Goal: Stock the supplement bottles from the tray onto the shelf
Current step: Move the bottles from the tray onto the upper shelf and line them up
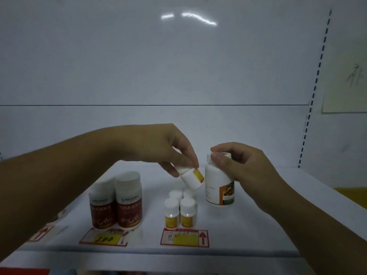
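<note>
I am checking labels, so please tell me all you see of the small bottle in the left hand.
The small bottle looks like white plastic, with a white cap and a yellow and red label. The left hand pinches its cap and holds it tilted above four similar bottles on the shelf. The print is blurred.

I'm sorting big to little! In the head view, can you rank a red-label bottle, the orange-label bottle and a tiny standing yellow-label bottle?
1 and 2, unsure: the red-label bottle and the orange-label bottle look about alike, and the red one stands nearer the camera.
3: the yellow-label bottle, clearly smallest.
</note>
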`<state>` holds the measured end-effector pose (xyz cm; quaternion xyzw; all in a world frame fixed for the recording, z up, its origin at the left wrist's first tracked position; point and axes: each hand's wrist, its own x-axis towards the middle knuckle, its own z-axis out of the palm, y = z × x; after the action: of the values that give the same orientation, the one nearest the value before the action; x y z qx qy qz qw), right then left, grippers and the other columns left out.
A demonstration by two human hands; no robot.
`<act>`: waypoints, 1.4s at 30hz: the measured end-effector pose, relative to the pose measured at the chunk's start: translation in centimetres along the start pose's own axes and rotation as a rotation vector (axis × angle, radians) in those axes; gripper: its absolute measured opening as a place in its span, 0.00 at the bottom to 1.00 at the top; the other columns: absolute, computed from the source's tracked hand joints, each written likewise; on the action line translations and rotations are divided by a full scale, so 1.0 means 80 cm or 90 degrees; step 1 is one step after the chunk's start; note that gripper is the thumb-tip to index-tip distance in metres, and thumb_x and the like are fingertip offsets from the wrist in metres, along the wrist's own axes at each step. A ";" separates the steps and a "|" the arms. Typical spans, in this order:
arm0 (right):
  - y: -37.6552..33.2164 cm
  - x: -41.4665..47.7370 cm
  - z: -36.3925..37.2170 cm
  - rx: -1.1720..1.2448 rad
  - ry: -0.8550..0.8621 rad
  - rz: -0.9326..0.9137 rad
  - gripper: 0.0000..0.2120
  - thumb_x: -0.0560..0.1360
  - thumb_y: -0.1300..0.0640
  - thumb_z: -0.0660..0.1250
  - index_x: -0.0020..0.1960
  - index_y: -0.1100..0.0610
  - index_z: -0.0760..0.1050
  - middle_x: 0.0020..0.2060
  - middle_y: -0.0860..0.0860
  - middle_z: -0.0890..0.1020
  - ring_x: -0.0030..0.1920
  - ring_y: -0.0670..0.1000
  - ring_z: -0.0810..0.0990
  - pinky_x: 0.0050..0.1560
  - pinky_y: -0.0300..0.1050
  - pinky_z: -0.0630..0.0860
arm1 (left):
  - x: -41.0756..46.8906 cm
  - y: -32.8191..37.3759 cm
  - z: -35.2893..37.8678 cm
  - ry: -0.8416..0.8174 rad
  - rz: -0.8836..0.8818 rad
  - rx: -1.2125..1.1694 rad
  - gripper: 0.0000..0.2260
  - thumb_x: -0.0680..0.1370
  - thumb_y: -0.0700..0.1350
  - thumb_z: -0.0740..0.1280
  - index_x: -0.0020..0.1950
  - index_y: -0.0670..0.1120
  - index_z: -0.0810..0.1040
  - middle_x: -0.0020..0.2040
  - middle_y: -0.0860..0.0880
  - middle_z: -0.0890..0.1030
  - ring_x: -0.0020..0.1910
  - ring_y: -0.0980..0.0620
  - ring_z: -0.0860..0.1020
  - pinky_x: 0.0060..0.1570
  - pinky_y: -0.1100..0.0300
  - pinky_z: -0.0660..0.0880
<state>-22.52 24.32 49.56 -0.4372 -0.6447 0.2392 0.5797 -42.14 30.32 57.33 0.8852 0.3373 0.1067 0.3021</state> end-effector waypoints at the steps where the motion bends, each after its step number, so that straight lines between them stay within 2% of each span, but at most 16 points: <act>1: 0.004 0.006 0.002 -0.007 0.003 0.003 0.16 0.59 0.36 0.66 0.43 0.42 0.78 0.41 0.41 0.82 0.41 0.37 0.80 0.32 0.27 0.75 | 0.006 -0.004 -0.006 -0.006 -0.001 0.010 0.08 0.74 0.40 0.70 0.51 0.49 0.84 0.49 0.54 0.84 0.47 0.53 0.83 0.43 0.61 0.80; 2: 0.007 0.012 0.003 -0.010 0.005 0.008 0.13 0.61 0.38 0.67 0.43 0.42 0.78 0.41 0.41 0.82 0.40 0.36 0.80 0.31 0.27 0.74 | 0.012 -0.009 -0.012 -0.013 -0.005 0.023 0.09 0.72 0.40 0.72 0.50 0.50 0.83 0.49 0.54 0.84 0.46 0.53 0.84 0.42 0.63 0.80; 6: 0.024 0.025 0.002 -0.010 0.011 0.034 0.12 0.62 0.40 0.69 0.43 0.42 0.78 0.40 0.42 0.82 0.40 0.37 0.80 0.32 0.29 0.76 | 0.038 -0.021 -0.028 -0.021 -0.024 0.079 0.09 0.68 0.40 0.76 0.43 0.54 0.83 0.43 0.55 0.85 0.42 0.55 0.84 0.38 0.70 0.77; 8: 0.032 0.031 -0.001 -0.013 0.007 0.047 0.06 0.66 0.46 0.70 0.44 0.42 0.78 0.40 0.44 0.83 0.40 0.40 0.81 0.33 0.31 0.76 | 0.051 -0.027 -0.030 -0.014 -0.034 0.105 0.09 0.68 0.41 0.76 0.43 0.55 0.83 0.43 0.55 0.85 0.42 0.57 0.83 0.39 0.70 0.77; 11: 0.043 0.040 -0.007 -0.006 -0.004 0.065 0.07 0.68 0.49 0.71 0.47 0.44 0.78 0.42 0.45 0.83 0.42 0.44 0.81 0.37 0.33 0.74 | 0.071 -0.035 -0.028 0.022 -0.050 0.178 0.09 0.68 0.43 0.76 0.43 0.57 0.82 0.44 0.56 0.85 0.42 0.57 0.83 0.40 0.69 0.79; 14: 0.048 0.051 -0.008 -0.012 -0.033 0.091 0.09 0.70 0.50 0.71 0.50 0.47 0.78 0.44 0.44 0.81 0.44 0.45 0.79 0.39 0.35 0.75 | 0.091 -0.042 -0.021 0.062 -0.085 0.224 0.10 0.70 0.43 0.74 0.50 0.52 0.83 0.51 0.53 0.83 0.41 0.55 0.82 0.35 0.65 0.79; 16: 0.052 0.057 -0.008 -0.024 -0.050 0.102 0.10 0.70 0.51 0.70 0.51 0.48 0.77 0.45 0.42 0.80 0.45 0.44 0.78 0.40 0.35 0.75 | 0.105 -0.045 -0.010 0.046 -0.096 0.256 0.12 0.71 0.42 0.73 0.54 0.48 0.82 0.53 0.51 0.82 0.39 0.54 0.81 0.34 0.65 0.78; 18: 0.056 0.061 -0.011 -0.025 -0.054 0.107 0.09 0.70 0.51 0.70 0.51 0.47 0.77 0.45 0.41 0.79 0.44 0.44 0.78 0.40 0.35 0.75 | 0.117 -0.047 0.005 0.009 -0.098 0.299 0.13 0.71 0.42 0.73 0.55 0.49 0.82 0.53 0.51 0.82 0.39 0.54 0.80 0.39 0.63 0.78; 20: 0.060 0.062 -0.018 -0.018 -0.052 0.110 0.09 0.70 0.51 0.71 0.50 0.48 0.77 0.46 0.43 0.80 0.46 0.45 0.79 0.40 0.36 0.75 | 0.124 -0.049 0.019 -0.033 -0.104 0.353 0.13 0.70 0.44 0.73 0.55 0.50 0.82 0.54 0.51 0.82 0.46 0.51 0.80 0.49 0.61 0.76; 23: 0.063 0.062 -0.029 0.000 -0.050 0.114 0.09 0.70 0.50 0.71 0.49 0.48 0.78 0.45 0.46 0.82 0.47 0.47 0.80 0.42 0.39 0.76 | 0.128 -0.055 0.036 -0.094 -0.118 0.394 0.14 0.70 0.44 0.74 0.56 0.50 0.82 0.54 0.49 0.83 0.49 0.51 0.78 0.50 0.62 0.72; 26: 0.065 0.063 -0.036 0.020 -0.047 0.115 0.10 0.69 0.49 0.71 0.50 0.48 0.79 0.46 0.48 0.82 0.48 0.49 0.80 0.46 0.42 0.78 | 0.128 -0.060 0.048 -0.136 -0.147 0.392 0.14 0.70 0.44 0.73 0.56 0.50 0.82 0.55 0.48 0.82 0.48 0.51 0.78 0.53 0.60 0.73; 31: 0.060 0.066 -0.036 0.019 -0.068 0.102 0.11 0.70 0.49 0.70 0.52 0.50 0.79 0.48 0.45 0.82 0.48 0.47 0.80 0.48 0.43 0.78 | 0.119 -0.055 0.054 -0.135 -0.185 0.356 0.15 0.75 0.44 0.69 0.61 0.50 0.78 0.60 0.49 0.79 0.56 0.51 0.77 0.60 0.57 0.73; 33: 0.050 0.070 -0.034 0.026 -0.083 0.075 0.09 0.70 0.48 0.70 0.48 0.50 0.80 0.44 0.45 0.82 0.46 0.47 0.81 0.43 0.40 0.78 | 0.107 -0.044 0.047 -0.106 -0.186 0.319 0.17 0.76 0.44 0.67 0.65 0.49 0.75 0.63 0.50 0.78 0.60 0.52 0.75 0.63 0.57 0.70; 36: 0.024 0.083 -0.021 0.025 -0.113 0.017 0.11 0.67 0.47 0.71 0.46 0.51 0.80 0.42 0.46 0.82 0.44 0.47 0.81 0.41 0.40 0.79 | 0.064 -0.014 0.016 -0.003 -0.171 0.100 0.20 0.74 0.42 0.69 0.66 0.49 0.73 0.63 0.51 0.78 0.61 0.54 0.76 0.64 0.53 0.71; 39: -0.013 0.097 0.005 0.024 -0.156 -0.048 0.17 0.63 0.43 0.72 0.45 0.53 0.78 0.40 0.48 0.82 0.42 0.48 0.82 0.41 0.44 0.81 | 0.004 0.015 -0.008 0.100 -0.129 -0.075 0.21 0.69 0.47 0.72 0.61 0.52 0.75 0.57 0.54 0.82 0.57 0.55 0.79 0.57 0.57 0.76; 42: -0.045 0.105 0.036 0.001 -0.196 -0.114 0.21 0.59 0.39 0.73 0.43 0.53 0.77 0.38 0.48 0.81 0.40 0.48 0.81 0.41 0.47 0.82 | -0.037 0.024 -0.004 0.277 -0.114 -0.063 0.18 0.68 0.48 0.74 0.57 0.54 0.77 0.52 0.55 0.83 0.51 0.58 0.81 0.49 0.64 0.80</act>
<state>-25.88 30.16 56.44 -0.3359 -0.7618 0.2516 0.4935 -43.46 27.35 58.79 0.7918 0.4662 0.2842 0.2738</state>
